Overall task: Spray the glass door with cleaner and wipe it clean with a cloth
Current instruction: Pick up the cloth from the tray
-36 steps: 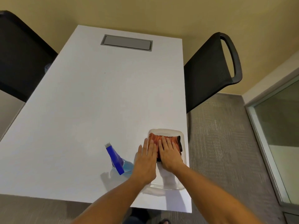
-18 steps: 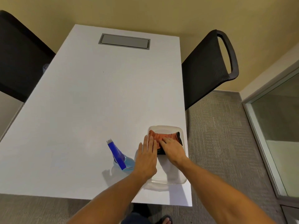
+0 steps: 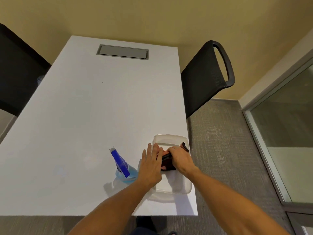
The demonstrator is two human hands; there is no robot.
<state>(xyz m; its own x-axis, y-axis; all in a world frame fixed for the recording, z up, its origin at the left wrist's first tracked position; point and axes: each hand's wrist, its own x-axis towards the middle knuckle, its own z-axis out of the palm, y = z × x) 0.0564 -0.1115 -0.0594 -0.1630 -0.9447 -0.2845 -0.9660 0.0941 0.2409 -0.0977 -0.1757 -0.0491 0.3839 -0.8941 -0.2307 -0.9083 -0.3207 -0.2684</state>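
Observation:
An orange and black cloth (image 3: 166,162) lies bunched in a clear plastic tray (image 3: 171,139) near the table's front right corner. My right hand (image 3: 181,158) grips the cloth, fingers curled over it. With straight fingers, my left hand (image 3: 150,164) rests flat on the tray's left rim and the cloth's edge. A spray bottle (image 3: 122,167) with a blue head and pale blue liquid stands just left of my left hand. The glass door (image 3: 288,126) with its grey frame is at the right edge of the view.
The white table (image 3: 84,124) has a grey cable hatch (image 3: 122,52) at its far end. A black chair (image 3: 203,77) stands on the right side, another black chair (image 3: 15,73) on the left. Grey carpet (image 3: 220,150) lies between table and door.
My right hand went from lying flat on the spread cloth to curling round it and bunching it toward me. The left hand stayed flat beside it.

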